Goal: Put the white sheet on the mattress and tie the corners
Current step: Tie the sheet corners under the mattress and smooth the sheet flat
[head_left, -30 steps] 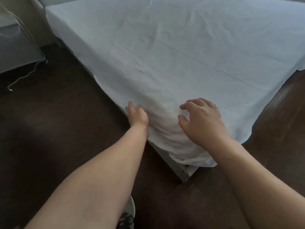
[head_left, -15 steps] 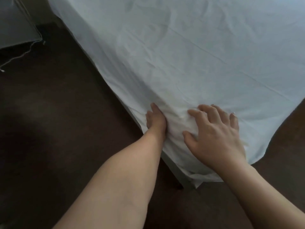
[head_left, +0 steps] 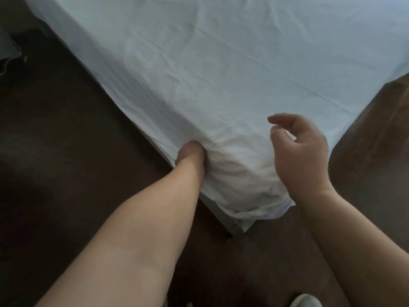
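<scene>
Fingers of the left hand (head_left: 192, 154) are buried in the white sheet (head_left: 221, 85) at the mattress corner, so its grip can't be read; the right hand (head_left: 303, 156) hovers open just beside — holding nothing. Loose cloth bunches between them, hanging over the bed frame (head_left: 238, 229). Risk, I judge: tugging one-handed drags the spread sheet askew.

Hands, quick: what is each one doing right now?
Left hand: fingers hidden in the sheet at the bed corner; grip cannot be told.
Right hand: open, fingers loosely curled, holding nothing.
</scene>
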Demonstrator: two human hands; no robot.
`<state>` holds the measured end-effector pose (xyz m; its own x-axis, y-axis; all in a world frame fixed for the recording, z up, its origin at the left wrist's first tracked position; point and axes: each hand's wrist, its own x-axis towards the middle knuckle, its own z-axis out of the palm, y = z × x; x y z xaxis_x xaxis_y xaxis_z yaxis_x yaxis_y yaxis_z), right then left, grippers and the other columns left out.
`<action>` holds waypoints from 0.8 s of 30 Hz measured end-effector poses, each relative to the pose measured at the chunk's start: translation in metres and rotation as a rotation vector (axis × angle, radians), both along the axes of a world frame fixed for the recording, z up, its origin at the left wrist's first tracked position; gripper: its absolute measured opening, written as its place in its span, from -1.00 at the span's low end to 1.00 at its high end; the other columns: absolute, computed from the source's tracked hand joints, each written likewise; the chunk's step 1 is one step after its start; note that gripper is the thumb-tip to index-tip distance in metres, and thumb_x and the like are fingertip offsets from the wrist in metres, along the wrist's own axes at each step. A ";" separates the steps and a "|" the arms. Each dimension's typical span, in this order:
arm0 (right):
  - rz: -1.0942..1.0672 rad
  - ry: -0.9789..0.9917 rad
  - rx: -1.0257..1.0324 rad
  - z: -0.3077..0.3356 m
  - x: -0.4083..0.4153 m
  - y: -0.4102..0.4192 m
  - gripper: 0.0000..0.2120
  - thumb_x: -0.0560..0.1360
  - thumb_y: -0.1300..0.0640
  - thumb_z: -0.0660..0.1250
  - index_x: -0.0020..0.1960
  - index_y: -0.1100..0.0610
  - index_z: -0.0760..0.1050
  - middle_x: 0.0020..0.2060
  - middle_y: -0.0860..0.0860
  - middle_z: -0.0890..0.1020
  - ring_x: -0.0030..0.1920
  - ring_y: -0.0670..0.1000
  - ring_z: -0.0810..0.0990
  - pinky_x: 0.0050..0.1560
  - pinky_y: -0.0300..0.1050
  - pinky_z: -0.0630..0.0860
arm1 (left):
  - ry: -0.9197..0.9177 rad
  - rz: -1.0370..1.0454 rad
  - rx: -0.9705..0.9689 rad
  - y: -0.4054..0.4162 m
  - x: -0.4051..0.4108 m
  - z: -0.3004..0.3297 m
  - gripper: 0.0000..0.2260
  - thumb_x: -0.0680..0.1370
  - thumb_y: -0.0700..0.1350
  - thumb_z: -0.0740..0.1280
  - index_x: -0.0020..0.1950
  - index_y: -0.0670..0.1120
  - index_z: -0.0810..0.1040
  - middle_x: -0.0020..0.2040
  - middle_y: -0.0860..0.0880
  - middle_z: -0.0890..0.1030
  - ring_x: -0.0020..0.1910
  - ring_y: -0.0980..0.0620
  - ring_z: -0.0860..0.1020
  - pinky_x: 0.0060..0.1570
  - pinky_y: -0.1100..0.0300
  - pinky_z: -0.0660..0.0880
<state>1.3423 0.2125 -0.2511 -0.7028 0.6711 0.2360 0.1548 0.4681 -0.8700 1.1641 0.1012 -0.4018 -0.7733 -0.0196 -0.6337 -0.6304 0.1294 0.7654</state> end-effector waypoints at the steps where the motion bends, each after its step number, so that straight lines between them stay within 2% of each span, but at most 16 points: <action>1: -0.057 0.026 -0.026 0.003 0.004 0.005 -0.74 0.54 0.19 0.28 0.06 -0.13 0.62 0.11 -0.17 0.62 0.15 -0.25 0.56 0.28 -0.27 0.48 | -0.011 0.013 0.048 0.001 0.002 0.001 -0.57 0.61 0.01 0.17 0.43 -0.12 0.51 0.35 -0.08 0.57 0.30 -0.18 0.57 0.31 -0.09 0.54; 3: -0.219 0.053 -0.034 0.007 0.013 0.015 -0.73 0.49 0.12 0.25 0.06 -0.20 0.56 0.13 -0.18 0.55 0.21 -0.13 0.53 0.33 -0.07 0.47 | -0.030 0.056 0.084 0.006 -0.002 -0.019 -0.49 0.48 0.09 0.12 0.31 -0.12 0.55 0.33 -0.08 0.58 0.28 -0.19 0.53 0.41 -0.05 0.43; 6: -0.569 0.024 -0.205 -0.005 0.026 0.048 -0.71 0.39 -0.03 0.23 0.10 -0.16 0.48 0.22 -0.04 0.54 0.28 0.07 0.50 0.30 0.01 0.46 | -0.084 0.098 0.039 0.015 -0.022 -0.064 -0.26 0.44 0.24 0.02 0.45 -0.15 0.50 0.39 -0.12 0.56 0.33 -0.20 0.50 0.47 -0.05 0.33; 8: -0.751 -0.018 -0.446 -0.027 0.037 0.077 -0.65 0.30 -0.10 0.23 0.03 -0.02 0.53 0.11 0.04 0.63 0.13 0.15 0.62 0.14 -0.05 0.54 | -0.120 0.095 0.012 0.014 -0.015 -0.056 -0.23 0.44 0.30 0.00 0.49 -0.12 0.47 0.43 -0.12 0.52 0.38 -0.21 0.47 0.49 -0.08 0.28; 9: -0.783 -0.078 -0.584 -0.042 0.044 0.084 -0.70 0.31 -0.06 0.24 -0.05 0.07 0.52 -0.01 0.06 0.66 -0.01 0.16 0.65 -0.01 -0.08 0.54 | -0.130 0.102 0.003 0.013 -0.012 -0.051 -0.22 0.43 0.31 0.01 0.49 -0.10 0.48 0.42 -0.11 0.53 0.38 -0.22 0.47 0.49 -0.10 0.28; 11: -0.734 -0.244 -0.940 -0.069 0.054 0.077 -0.85 0.47 0.08 0.21 -0.22 0.13 0.41 -0.30 0.05 0.58 -0.30 0.08 0.54 -0.18 -0.13 0.50 | -0.147 0.099 0.017 0.013 -0.009 -0.051 -0.21 0.41 0.34 0.02 0.49 -0.07 0.49 0.41 -0.09 0.53 0.38 -0.22 0.47 0.48 -0.11 0.29; 12: -0.699 -0.334 -1.088 -0.080 0.055 0.067 -0.84 0.51 0.12 0.20 -0.24 0.12 0.42 -0.37 0.02 0.57 -0.33 0.03 0.53 -0.14 -0.14 0.53 | -0.145 0.101 0.012 0.013 0.001 -0.035 -0.21 0.41 0.34 0.02 0.49 -0.07 0.48 0.43 -0.08 0.52 0.38 -0.21 0.47 0.48 -0.11 0.29; 13: -0.652 -0.379 -1.196 -0.089 0.052 0.056 -0.84 0.50 0.10 0.21 -0.19 0.11 0.51 -0.32 0.00 0.63 -0.26 0.02 0.60 -0.01 -0.06 0.57 | -0.139 0.122 0.033 0.013 0.001 -0.032 -0.24 0.45 0.32 0.02 0.50 -0.07 0.47 0.44 -0.06 0.52 0.38 -0.21 0.48 0.46 -0.13 0.32; 14: -0.601 -0.379 -1.259 -0.097 0.048 0.047 -0.80 0.48 0.04 0.25 -0.09 0.09 0.61 -0.17 -0.03 0.71 -0.08 0.07 0.69 0.13 0.07 0.57 | -0.109 0.114 0.042 0.015 -0.004 -0.036 -0.31 0.51 0.27 0.03 0.52 -0.08 0.45 0.44 -0.04 0.51 0.39 -0.20 0.48 0.45 -0.14 0.36; 16: -0.540 -0.283 -1.365 -0.108 0.038 0.039 -0.62 0.36 -0.13 0.32 0.10 -0.04 0.67 0.05 -0.05 0.73 0.11 0.22 0.67 0.25 0.21 0.52 | -0.075 0.077 0.039 0.015 -0.004 -0.029 -0.39 0.58 0.18 0.04 0.53 -0.09 0.43 0.42 -0.02 0.51 0.38 -0.19 0.49 0.42 -0.13 0.40; 18: -0.572 -0.202 -1.425 -0.116 0.029 0.037 -0.53 0.29 -0.21 0.29 0.15 -0.13 0.66 0.11 -0.07 0.72 0.14 0.22 0.64 0.26 0.16 0.51 | -0.137 0.095 0.071 0.015 0.000 -0.022 -0.36 0.54 0.24 0.05 0.49 -0.08 0.47 0.40 -0.03 0.55 0.35 -0.17 0.50 0.45 -0.07 0.36; 21: -0.465 -0.193 -1.453 -0.114 0.026 0.035 -0.50 0.28 -0.29 0.33 0.14 -0.15 0.70 0.07 -0.08 0.74 0.15 0.20 0.67 0.29 0.11 0.50 | -0.173 0.063 0.138 0.014 0.001 -0.025 -0.38 0.57 0.28 0.09 0.46 -0.06 0.51 0.36 -0.04 0.58 0.32 -0.15 0.52 0.46 -0.05 0.35; 24: -0.366 -0.094 -1.458 -0.115 0.023 0.039 -0.45 0.27 -0.32 0.40 0.20 -0.13 0.69 0.11 -0.04 0.73 0.20 0.22 0.66 0.34 0.15 0.47 | -0.238 0.080 0.191 0.014 -0.009 -0.039 -0.32 0.49 0.36 0.16 0.49 0.00 0.50 0.40 -0.03 0.57 0.32 -0.16 0.53 0.44 -0.06 0.37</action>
